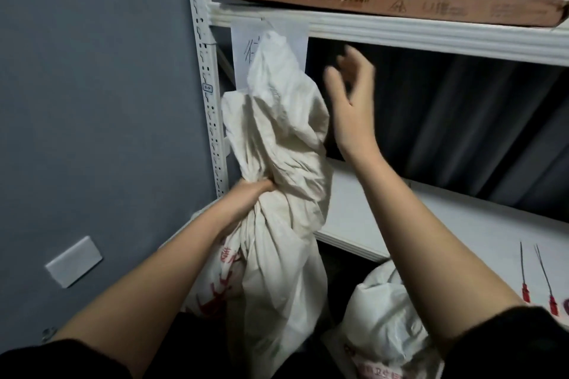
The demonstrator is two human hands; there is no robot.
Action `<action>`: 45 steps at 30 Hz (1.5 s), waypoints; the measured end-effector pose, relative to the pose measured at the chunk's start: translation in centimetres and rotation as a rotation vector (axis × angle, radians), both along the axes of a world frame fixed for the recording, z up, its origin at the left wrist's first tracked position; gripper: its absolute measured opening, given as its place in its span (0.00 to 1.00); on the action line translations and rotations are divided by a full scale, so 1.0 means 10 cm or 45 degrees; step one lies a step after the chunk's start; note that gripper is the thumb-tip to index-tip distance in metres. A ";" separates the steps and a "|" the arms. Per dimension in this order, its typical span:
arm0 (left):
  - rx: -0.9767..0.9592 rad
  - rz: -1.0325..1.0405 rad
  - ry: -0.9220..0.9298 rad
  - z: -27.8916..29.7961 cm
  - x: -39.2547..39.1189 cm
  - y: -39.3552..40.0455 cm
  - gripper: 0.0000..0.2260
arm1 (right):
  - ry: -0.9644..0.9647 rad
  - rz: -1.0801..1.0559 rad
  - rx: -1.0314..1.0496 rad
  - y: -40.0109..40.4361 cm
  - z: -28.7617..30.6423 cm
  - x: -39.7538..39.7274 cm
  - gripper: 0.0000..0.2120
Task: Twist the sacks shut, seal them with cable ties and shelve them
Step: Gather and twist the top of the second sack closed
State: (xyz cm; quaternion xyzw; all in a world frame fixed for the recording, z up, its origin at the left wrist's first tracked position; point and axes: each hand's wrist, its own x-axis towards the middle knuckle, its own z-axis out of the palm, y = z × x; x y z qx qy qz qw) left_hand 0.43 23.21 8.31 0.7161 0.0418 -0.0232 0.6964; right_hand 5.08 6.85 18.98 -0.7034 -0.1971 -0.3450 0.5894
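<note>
A white sack (286,271) with red print stands in front of the shelf unit, its loose top (277,108) bunched and sticking up. My left hand (246,197) grips the sack's neck from the left, fingers wrapped round the gathered cloth. Just right of the loose top, my right hand (351,92) hovers in the air, blurred, with relaxed fingers that hold nothing. A second white sack (385,317) sits low at the right, under the shelf. Two red cable ties (538,280) lie on the white shelf board (446,224) at the right.
A white metal shelf upright (204,86) stands against the grey wall. The upper shelf (400,31) carries a flat brown cardboard box (400,4) and a paper label (243,49) hangs from its edge. Dark curtain folds (462,120) fill the back. A white wall plate (74,261) sits low left.
</note>
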 end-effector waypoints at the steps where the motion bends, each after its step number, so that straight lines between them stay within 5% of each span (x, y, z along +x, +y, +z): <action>1: -0.055 0.017 -0.003 0.02 0.01 0.04 0.15 | 0.048 -0.033 0.212 -0.06 -0.17 -0.01 0.16; 3: -0.124 0.083 -0.011 0.10 0.03 0.10 0.12 | 0.310 0.002 0.394 -0.13 -0.50 -0.03 0.14; 8: -0.176 0.178 0.000 0.24 0.01 0.11 0.11 | 0.849 0.688 -0.126 -0.09 -0.91 -0.13 0.28; 12: -0.255 0.254 0.004 0.24 -0.01 0.16 0.11 | 0.737 0.386 -0.205 0.00 -0.93 -0.14 0.20; 16: -0.363 0.390 0.024 0.26 0.02 0.20 0.07 | 0.825 -0.005 -0.741 0.11 -1.05 -0.25 0.33; 21: -0.357 0.465 0.001 0.23 0.06 0.22 0.07 | 1.071 0.112 -0.795 0.18 -1.19 -0.26 0.39; 24: -0.256 0.396 0.018 0.21 0.06 0.28 0.10 | 1.059 0.351 -0.575 0.08 -1.15 -0.17 0.46; 29: -0.121 0.203 -0.041 0.18 0.04 0.21 0.19 | 0.997 0.836 -0.083 -0.12 -0.66 -0.11 0.27; 32: -0.015 0.195 -0.102 0.13 0.05 0.16 0.24 | 0.863 0.580 0.035 -0.08 -0.50 -0.05 0.15; 38: 0.062 0.134 -0.094 0.13 0.03 0.12 0.26 | 0.561 0.338 0.455 -0.17 -0.30 0.08 0.13; 40: 0.131 0.153 -0.059 0.16 0.02 0.09 0.29 | 0.498 0.360 0.591 -0.19 -0.23 0.07 0.14; 43: 0.063 0.163 -0.018 0.15 0.01 0.04 0.22 | 0.545 0.605 0.928 -0.22 -0.24 0.09 0.12; 45: -0.079 0.233 -0.003 0.12 0.05 0.08 0.19 | 0.618 0.635 0.803 -0.22 -0.37 0.08 0.07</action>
